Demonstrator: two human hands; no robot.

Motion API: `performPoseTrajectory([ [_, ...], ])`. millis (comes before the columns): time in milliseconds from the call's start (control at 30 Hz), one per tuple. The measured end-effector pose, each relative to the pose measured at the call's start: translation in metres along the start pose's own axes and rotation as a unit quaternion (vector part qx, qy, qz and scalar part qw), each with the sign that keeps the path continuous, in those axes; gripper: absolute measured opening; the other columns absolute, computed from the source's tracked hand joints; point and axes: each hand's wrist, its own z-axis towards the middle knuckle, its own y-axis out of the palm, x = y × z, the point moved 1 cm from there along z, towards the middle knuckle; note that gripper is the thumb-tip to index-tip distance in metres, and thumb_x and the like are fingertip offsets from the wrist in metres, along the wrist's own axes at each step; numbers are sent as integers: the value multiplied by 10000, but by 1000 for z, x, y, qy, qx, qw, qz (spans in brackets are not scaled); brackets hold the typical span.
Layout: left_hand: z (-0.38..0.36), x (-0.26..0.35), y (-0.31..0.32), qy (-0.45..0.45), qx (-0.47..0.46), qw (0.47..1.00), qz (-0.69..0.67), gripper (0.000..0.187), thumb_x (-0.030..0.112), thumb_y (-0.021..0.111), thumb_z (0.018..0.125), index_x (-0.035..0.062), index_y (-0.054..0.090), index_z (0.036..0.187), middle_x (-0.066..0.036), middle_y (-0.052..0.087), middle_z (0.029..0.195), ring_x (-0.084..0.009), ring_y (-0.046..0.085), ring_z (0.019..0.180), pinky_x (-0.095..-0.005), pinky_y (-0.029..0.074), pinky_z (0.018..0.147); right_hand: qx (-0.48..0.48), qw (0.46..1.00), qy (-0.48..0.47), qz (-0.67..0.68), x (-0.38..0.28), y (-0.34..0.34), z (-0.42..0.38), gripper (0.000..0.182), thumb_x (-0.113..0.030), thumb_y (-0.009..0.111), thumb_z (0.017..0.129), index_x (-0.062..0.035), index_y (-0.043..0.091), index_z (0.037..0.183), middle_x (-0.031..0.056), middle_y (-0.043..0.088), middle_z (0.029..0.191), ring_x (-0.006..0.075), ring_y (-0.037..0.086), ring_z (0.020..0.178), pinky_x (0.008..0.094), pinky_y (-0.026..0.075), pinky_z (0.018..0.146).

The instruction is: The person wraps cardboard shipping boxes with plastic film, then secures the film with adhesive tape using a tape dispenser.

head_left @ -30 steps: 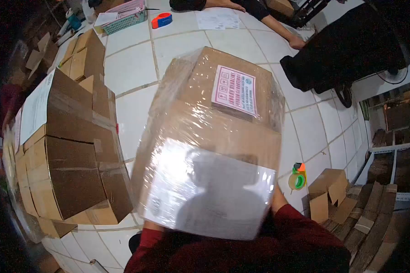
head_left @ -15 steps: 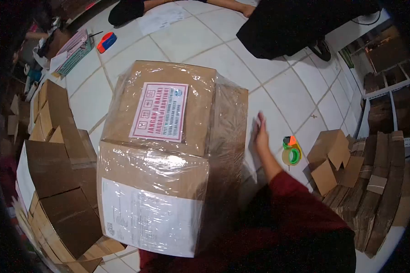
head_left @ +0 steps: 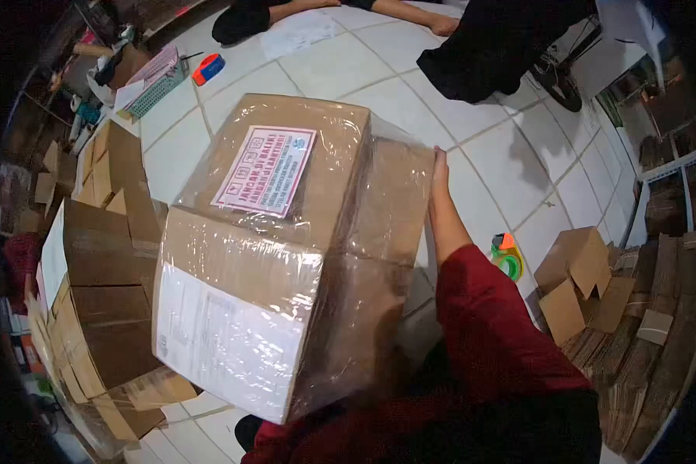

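Note:
A big cardboard box (head_left: 286, 224) wrapped in clear plastic fills the middle, turned at an angle. On its top sits a white label with red print (head_left: 264, 172), and on its near side a white printed sheet (head_left: 228, 340). My right hand (head_left: 439, 189) presses along the box's far right edge, holding it there; the fingers are partly hidden behind the cardboard. My left hand is out of sight, with the box and sleeve covering that side. Right of my forearm, a tape dispenser (head_left: 508, 257) with green and orange parts lies on the floor.
Opened cardboard boxes (head_left: 104, 263) stand at left. Right are a small open carton (head_left: 572, 271) and stacks of flattened cardboard (head_left: 634, 348). A green basket (head_left: 156, 89) and an orange-blue tape dispenser (head_left: 208, 69) lie at upper left. Another person's hand (head_left: 443, 25) rests on the tiled floor.
My right hand was apart from the box and now lies against its right side. The box has turned and tilted, showing more of its right side. The view has shifted slightly.

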Motion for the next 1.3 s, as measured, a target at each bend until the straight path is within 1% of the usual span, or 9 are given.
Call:
performPoseTrajectory([
  [233,-1,-5,-11,4,-8,1000,-15,526,438,262,842,32,353,1163,-99,378,1166,-219,379,1046,-348,328,860,106,992,-33,51,-17,-30,-113,398,-355,335,781,-8,508,872,124,560,827,224,554,721,311,450,671],
  [500,-12,-36,-20,1,-17,999,-40,520,437,263,841,32,360,1153,-98,387,1150,-218,389,1028,-347,337,848,113,991,-41,57,15,-97,-124,384,-346,341,805,-15,522,880,100,559,856,212,536,783,309,427,718],
  [600,-12,-43,-25,13,-23,999,-41,518,437,264,841,32,362,1149,-97,390,1144,-217,393,1022,-346,341,844,20,995,43,-90,1,-116,-92,431,-379,346,820,-8,523,947,101,561,908,206,528,782,312,418,713],
  [700,-14,-45,-35,29,-26,998,-43,516,436,264,841,32,365,1146,-97,393,1138,-216,396,1016,-345,344,839,-46,929,11,-366,-36,-99,-69,426,-393,369,816,-68,506,1056,65,512,1045,192,464,910,312,354,788],
  [833,-18,-42,-49,43,-18,998,-42,513,436,265,841,33,368,1141,-96,398,1131,-216,401,1007,-344,349,833,-167,879,-48,-444,-73,-11,-73,506,-455,413,780,-111,439,1150,52,415,1172,210,400,1005,335,295,858],
  [1000,-24,-41,-55,52,-4,997,-55,509,435,266,841,33,373,1135,-96,403,1121,-215,408,996,-343,354,826,-302,836,-53,-455,-72,85,-24,468,-427,421,805,-81,472,1116,75,478,1088,181,445,973,321,357,820],
  [1100,-21,-45,-59,44,14,998,-52,507,435,266,841,33,375,1131,-95,407,1115,-214,411,990,-343,358,822,-315,794,78,-514,-53,103,-5,510,-444,370,813,-79,421,1165,105,465,1107,198,457,960,319,357,835],
  [1167,-21,-50,-61,34,25,998,-52,506,434,266,841,33,377,1129,-95,409,1111,-214,414,986,-342,360,819,-313,660,-8,-683,-44,100,-7,489,-382,322,850,-28,378,1183,118,476,1090,175,477,935,277,361,833],
  [1300,-25,-59,-60,3,45,998,-44,504,434,267,840,33,380,1124,-94,414,1103,-213,419,977,-341,364,813,-286,646,-15,-707,-21,45,-13,491,-381,320,850,-26,375,1184,120,471,1095,178,473,942,279,358,837],
])
